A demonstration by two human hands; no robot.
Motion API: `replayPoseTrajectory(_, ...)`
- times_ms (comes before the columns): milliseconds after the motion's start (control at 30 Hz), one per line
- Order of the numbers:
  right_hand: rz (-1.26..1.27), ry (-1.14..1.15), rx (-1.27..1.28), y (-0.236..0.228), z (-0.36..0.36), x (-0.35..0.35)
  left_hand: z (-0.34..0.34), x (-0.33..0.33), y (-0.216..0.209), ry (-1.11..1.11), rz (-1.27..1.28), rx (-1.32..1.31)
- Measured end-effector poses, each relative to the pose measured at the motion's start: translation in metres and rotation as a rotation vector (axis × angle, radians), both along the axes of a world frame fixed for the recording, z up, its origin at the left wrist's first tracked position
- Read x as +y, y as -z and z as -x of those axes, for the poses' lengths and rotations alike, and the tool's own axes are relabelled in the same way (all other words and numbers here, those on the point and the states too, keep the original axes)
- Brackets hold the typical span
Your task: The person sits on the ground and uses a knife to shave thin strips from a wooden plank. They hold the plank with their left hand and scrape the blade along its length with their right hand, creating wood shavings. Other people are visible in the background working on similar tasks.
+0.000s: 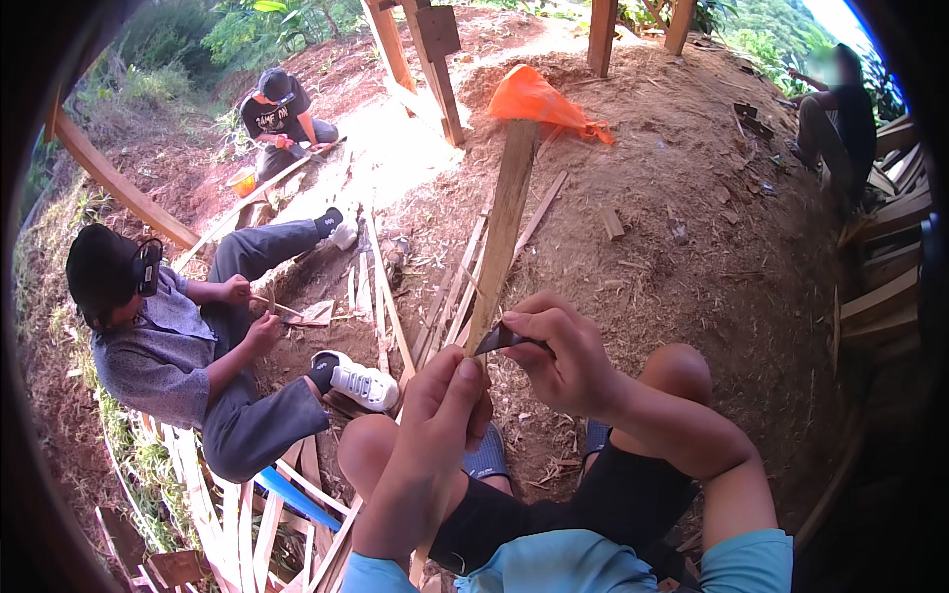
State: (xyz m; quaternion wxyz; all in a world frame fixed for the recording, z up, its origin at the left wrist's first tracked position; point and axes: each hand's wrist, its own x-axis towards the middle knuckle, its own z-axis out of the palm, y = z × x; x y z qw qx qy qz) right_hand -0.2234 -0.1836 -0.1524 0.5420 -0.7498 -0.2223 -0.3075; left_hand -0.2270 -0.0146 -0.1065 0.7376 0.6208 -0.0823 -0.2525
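Sunlit dirt ground [712, 237] surrounds wooden posts [602, 38], green foliage [163, 49] beyond.

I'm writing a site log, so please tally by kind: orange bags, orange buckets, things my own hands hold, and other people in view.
Orange bag: 1
Orange bucket: 1
Things held: 2 (wooden strip in the left hand, dark blade in the right hand)
Other people: 3 (near left person, upper left person, far right person)
Total: 7
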Motion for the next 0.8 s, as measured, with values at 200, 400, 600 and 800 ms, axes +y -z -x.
replayPoseTrajectory(200,-0.025,0.049,-0.120,-0.003,0.000,0.004,0.006,0.002,-0.008,0.033,-0.015,-0.024)
replayPoseTrajectory(400,-0.051,0.101,-0.148,-0.013,0.002,0.002,0.012,0.000,-0.012,0.032,0.004,-0.039)
replayPoseTrajectory(600,-0.506,0.351,0.195,-0.032,-0.022,-0.042,0.023,0.007,-0.003,0.163,-0.110,0.059)
replayPoseTrajectory(800,-0.354,0.286,0.119,-0.010,-0.011,-0.047,0.008,0.006,0.012,0.048,-0.080,0.069)
